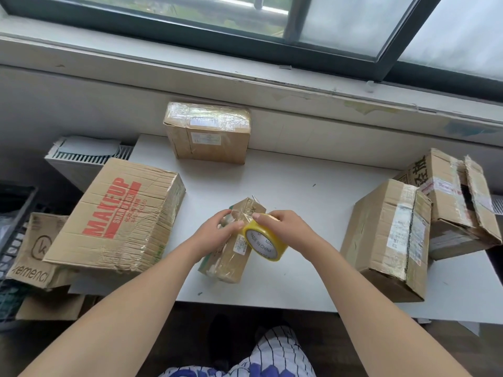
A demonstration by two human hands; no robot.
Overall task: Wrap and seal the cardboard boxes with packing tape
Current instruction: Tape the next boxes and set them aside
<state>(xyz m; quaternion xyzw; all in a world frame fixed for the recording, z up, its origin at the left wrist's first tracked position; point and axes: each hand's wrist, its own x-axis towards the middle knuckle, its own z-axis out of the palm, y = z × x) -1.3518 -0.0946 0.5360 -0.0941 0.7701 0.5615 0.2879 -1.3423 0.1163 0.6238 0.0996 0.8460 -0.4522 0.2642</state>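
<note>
Cardboard box mid-wrap: left grip is clasping it, right grip is holding tape roll alongside. Far box beyond looks sealed; right boxes probably still waiting.

Bare forearms, white pinstriped garment with blue markings.

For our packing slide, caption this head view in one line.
Left hand steadies a small cardboard box at the white table while the right hand holds a yellow tape roll against it.
</note>
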